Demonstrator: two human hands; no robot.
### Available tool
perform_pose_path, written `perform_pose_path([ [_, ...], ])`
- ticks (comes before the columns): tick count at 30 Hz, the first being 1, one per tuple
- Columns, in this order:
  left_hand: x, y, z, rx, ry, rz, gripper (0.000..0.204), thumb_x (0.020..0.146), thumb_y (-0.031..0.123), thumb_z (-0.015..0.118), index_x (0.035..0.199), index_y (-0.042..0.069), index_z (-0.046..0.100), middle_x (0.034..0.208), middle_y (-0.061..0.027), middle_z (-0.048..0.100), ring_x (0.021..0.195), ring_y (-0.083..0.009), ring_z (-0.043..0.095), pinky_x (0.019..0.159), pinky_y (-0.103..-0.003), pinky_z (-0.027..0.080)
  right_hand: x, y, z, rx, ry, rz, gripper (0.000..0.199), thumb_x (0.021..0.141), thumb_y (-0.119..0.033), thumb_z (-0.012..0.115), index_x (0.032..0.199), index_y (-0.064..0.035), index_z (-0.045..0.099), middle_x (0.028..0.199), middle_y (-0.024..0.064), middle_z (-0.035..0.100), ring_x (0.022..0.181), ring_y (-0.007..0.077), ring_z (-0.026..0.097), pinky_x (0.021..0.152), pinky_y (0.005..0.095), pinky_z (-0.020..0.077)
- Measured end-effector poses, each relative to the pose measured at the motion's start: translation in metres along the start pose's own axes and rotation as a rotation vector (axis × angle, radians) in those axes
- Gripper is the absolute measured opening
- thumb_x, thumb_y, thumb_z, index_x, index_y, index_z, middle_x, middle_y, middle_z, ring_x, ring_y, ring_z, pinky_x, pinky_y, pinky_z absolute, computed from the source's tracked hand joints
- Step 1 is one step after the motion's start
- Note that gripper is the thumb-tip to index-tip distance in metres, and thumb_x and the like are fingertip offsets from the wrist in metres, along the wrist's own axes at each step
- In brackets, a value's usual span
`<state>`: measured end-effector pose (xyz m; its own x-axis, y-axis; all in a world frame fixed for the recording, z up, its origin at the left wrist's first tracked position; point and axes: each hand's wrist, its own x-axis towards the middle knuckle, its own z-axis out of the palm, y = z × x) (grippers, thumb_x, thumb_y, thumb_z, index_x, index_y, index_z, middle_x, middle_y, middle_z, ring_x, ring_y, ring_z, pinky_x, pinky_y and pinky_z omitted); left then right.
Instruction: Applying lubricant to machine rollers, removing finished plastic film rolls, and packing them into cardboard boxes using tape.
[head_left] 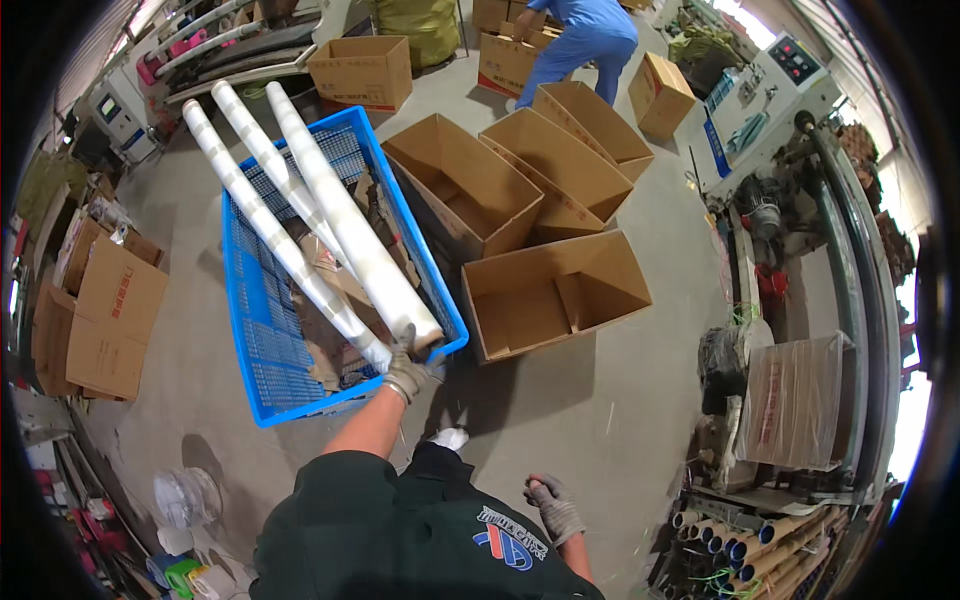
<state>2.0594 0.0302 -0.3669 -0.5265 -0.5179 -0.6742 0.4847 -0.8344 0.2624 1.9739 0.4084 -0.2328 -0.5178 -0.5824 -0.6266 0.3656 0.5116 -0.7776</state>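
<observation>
My left hand (pixel 408 378), in a pale work glove, is closed on the near rim of a large blue plastic basket (pixel 245 345). Its thumb lies against the near ends of the plastic film rolls. Three long rolls rest slanted in the basket: a thick white roll (pixel 350 225), a thinner middle roll (pixel 262 150) and a left roll (pixel 285 245) with brownish bands. Their far ends stick out over the far rim. Torn cardboard (pixel 320 365) lies beneath them. My right hand (pixel 555 507), also gloved, hangs low beside my body with fingers curled and nothing visible in them.
Open cardboard boxes stand right of the basket, the nearest box (pixel 520 310) tipped toward me. A person in blue (pixel 590 40) bends over a carton at the back. Machinery (pixel 780 110) and cardboard tubes (pixel 750 560) line the right side. A wrapped roll (pixel 187 497) stands at left.
</observation>
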Motion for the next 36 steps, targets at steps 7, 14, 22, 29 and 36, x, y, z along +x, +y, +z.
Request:
perform_pose_path([
  [7, 0.055, -0.046, -0.063, 1.896, 0.238, 0.015, 0.059, 0.069, 0.029, 0.07, 0.119, 0.003, 0.057, 0.111, -0.0168, 0.062, 0.101, -0.0293, 0.061, 0.088, -0.036, 0.047, -0.033, 0.076, -0.045, 0.155, 0.238, 0.197, 0.029, 0.087, -0.024, 0.061, 0.105, -0.0019, 0.063, 0.083, 0.0054, 0.062, 0.073, 0.0115, 0.056, 0.068, 0.0268, 0.0478],
  [14, -0.019, -0.293, 0.052, 2.178, -0.298, -0.244, 0.053, 0.074, 0.032, 0.07, 0.12, 0.007, 0.058, 0.102, -0.0121, 0.064, 0.084, -0.0244, 0.061, 0.072, -0.036, 0.05, -0.087, 0.132, -0.126, -0.205, 0.329, 0.181, 0.042, 0.085, -0.044, 0.055, 0.108, -0.0097, 0.063, 0.107, 0.014, 0.064, 0.101, 0.0288, 0.06, 0.088, 0.0339, 0.0458],
  [22, -0.007, -0.517, 0.084, 1.932, -0.485, -0.543, 0.035, 0.079, 0.018, 0.066, 0.11, 0.006, 0.057, 0.08, -0.0082, 0.059, 0.065, -0.021, 0.059, 0.058, -0.035, 0.052, -0.168, 0.268, -0.312, -0.152, 0.641, 0.235, 0.039, 0.082, -0.042, 0.055, 0.104, -0.0113, 0.063, 0.101, 0.0144, 0.065, 0.095, 0.0313, 0.061, 0.082, 0.0392, 0.0478],
  [29, -0.105, -0.754, 0.158, 1.957, -0.785, -0.782, 0.046, 0.081, 0.021, 0.064, 0.121, 0.004, 0.051, 0.084, -0.0083, 0.06, 0.069, -0.0206, 0.06, 0.058, -0.035, 0.052, -0.298, 0.276, -0.511, -0.333, 1.022, 0.329, 0.033, 0.081, -0.03, 0.053, 0.101, -0.0068, 0.064, 0.102, 0.0151, 0.064, 0.096, 0.0321, 0.06, 0.082, 0.0407, 0.0482],
  [36, -0.201, -1.002, 0.249, 1.715, -1.08, -0.694, 0.024, 0.084, 0.011, 0.063, 0.106, 0.002, 0.06, 0.083, -0.0017, 0.06, 0.072, -0.0122, 0.057, 0.064, -0.026, 0.049, -0.312, 0.304, -0.714, -0.638, 1.309, 0.716, 0.05, 0.078, -0.016, 0.056, 0.128, -0.0149, 0.048, 0.135, 0.0127, 0.04, 0.124, 0.0308, 0.039, 0.099, 0.0471, 0.0356],
])
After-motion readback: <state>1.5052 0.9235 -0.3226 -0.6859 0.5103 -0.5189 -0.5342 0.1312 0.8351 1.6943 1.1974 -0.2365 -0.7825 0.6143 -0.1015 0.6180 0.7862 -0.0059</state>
